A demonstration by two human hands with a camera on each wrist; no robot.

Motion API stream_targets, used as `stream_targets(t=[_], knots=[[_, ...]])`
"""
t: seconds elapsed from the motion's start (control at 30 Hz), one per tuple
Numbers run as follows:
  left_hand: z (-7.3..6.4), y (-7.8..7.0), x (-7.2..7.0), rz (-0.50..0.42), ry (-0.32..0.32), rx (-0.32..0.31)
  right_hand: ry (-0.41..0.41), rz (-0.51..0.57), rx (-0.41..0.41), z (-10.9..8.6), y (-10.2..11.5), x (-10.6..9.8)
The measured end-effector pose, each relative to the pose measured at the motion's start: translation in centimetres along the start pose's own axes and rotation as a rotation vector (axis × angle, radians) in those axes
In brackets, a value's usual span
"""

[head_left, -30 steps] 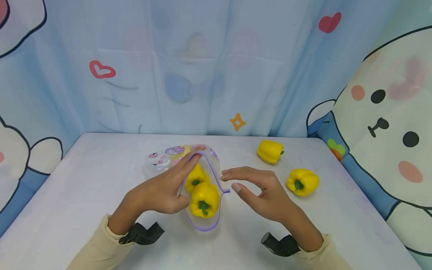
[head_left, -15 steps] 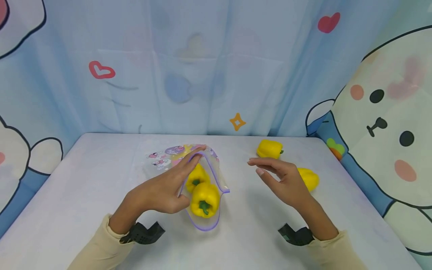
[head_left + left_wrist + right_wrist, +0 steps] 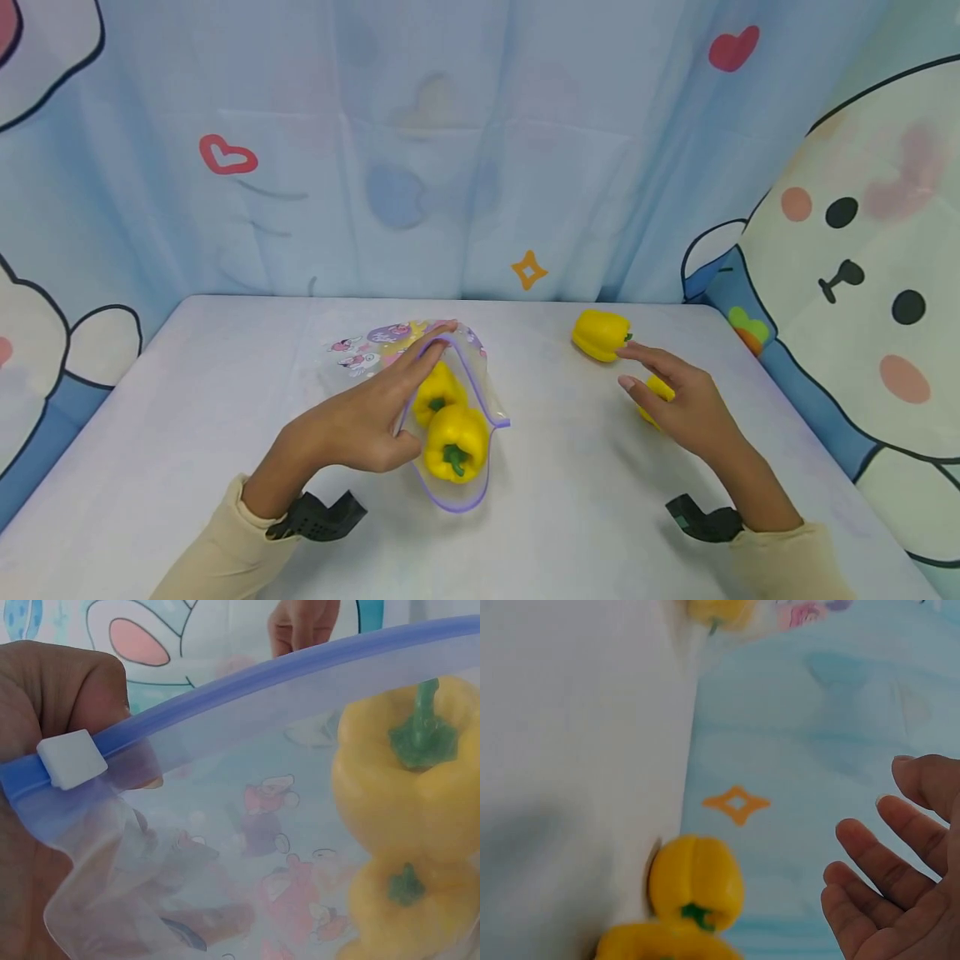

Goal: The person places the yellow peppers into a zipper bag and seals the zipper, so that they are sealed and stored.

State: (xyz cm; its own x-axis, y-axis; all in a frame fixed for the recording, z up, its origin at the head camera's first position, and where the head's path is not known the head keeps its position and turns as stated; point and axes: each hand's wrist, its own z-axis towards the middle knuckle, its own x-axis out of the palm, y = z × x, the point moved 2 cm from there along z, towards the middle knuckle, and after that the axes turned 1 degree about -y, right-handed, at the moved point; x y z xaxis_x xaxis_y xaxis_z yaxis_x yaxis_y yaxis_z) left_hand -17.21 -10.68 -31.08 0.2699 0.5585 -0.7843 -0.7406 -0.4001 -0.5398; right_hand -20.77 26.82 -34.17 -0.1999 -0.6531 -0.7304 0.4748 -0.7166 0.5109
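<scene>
My left hand [image 3: 356, 429] grips the side of a clear zip bag [image 3: 452, 508] with a purple rim, its mouth spread toward me. A white slider [image 3: 73, 760] sits on the rim by the fingers in the left wrist view. Inside lie two yellow bell peppers, the front one [image 3: 456, 446] overlapping the rear one [image 3: 437, 393]. My right hand [image 3: 693, 412], fingers parted and holding nothing, hovers over a third yellow bell pepper [image 3: 661, 388], partly hiding it. Just beyond the fingertips is another yellow bell pepper [image 3: 598, 335].
The white tabletop [image 3: 555, 517] runs back to a blue cartoon curtain [image 3: 465, 167]. Each wrist carries a black camera mount, such as the right one [image 3: 705, 521]. Printed cartoon figures cover the far part of the bag.
My right hand has moved away from the bag mouth to the right, now over the nearer loose bell pepper. The left hand and bag have stayed in place.
</scene>
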Motion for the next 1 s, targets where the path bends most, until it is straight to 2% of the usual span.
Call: stream_targets(t=[0.3, 0.53, 0.7, 0.83, 1.0], knots=[[0.0, 0.1, -0.1, 0.018, -0.01, 0.006, 0.03, -0.036, 0.208, -1.2, -4.5, -1.6], [0.0, 0.1, -0.1, 0.012, -0.004, -0.004, 0.05, -0.11, 0.243, -2.0, -7.0, -1.9], [0.0, 0.0, 0.0, 0.015, -0.007, -0.009, 0.121, -0.115, 0.317, -2.4, -8.6, -1.7], [0.0, 0.0, 0.0, 0.016, -0.009, -0.005, 0.173, -0.069, 0.385, -2.5, -9.6, -1.6], [0.0, 0.1, -0.1, 0.014, -0.012, -0.005, 0.254, -0.016, 0.425, -2.7, -10.3, -1.3]])
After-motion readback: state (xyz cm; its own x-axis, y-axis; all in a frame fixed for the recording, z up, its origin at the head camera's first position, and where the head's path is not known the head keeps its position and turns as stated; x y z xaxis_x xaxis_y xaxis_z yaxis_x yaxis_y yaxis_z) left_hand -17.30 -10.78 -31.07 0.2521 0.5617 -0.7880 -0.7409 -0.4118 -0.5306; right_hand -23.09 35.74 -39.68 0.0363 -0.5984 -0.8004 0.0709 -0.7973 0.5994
